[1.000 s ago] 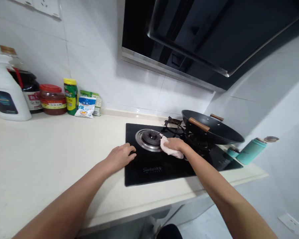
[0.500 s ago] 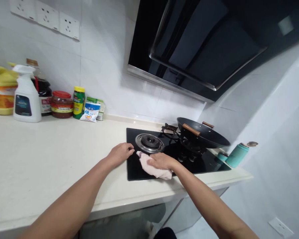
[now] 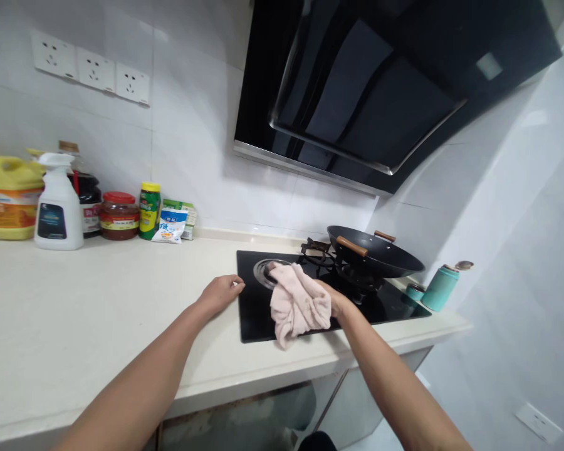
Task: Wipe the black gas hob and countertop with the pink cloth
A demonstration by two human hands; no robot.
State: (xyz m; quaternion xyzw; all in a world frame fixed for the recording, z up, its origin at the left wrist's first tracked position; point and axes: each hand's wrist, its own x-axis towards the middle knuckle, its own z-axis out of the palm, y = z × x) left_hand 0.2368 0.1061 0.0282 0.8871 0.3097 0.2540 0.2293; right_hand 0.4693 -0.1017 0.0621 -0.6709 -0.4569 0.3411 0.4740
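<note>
A pale pink cloth (image 3: 301,304) hangs bunched in folds over the front left of the black glass gas stove (image 3: 256,319). My right hand (image 3: 331,297) is closed on it from behind; the cloth covers most of the fingers. Part of the left burner (image 3: 264,274), a round metal ring, shows past the cloth. My left hand (image 3: 222,292) rests on the cream countertop (image 3: 117,300) by the stove's left edge. Its fingers are loosely bent with nothing in them.
A black wok (image 3: 380,254) with wooden handles sits on the right burner. Beyond it stands a teal canister (image 3: 440,288) with its lid up. A white spray bottle (image 3: 59,207), a yellow jug (image 3: 12,197) and several condiments line the wall. A range hood (image 3: 357,94) hangs overhead.
The cloth was spread on the glass under my right hand; now it is lifted and bunched, its folds turned toward me. My left hand has stayed at the stove's edge. The view has tilted slightly.
</note>
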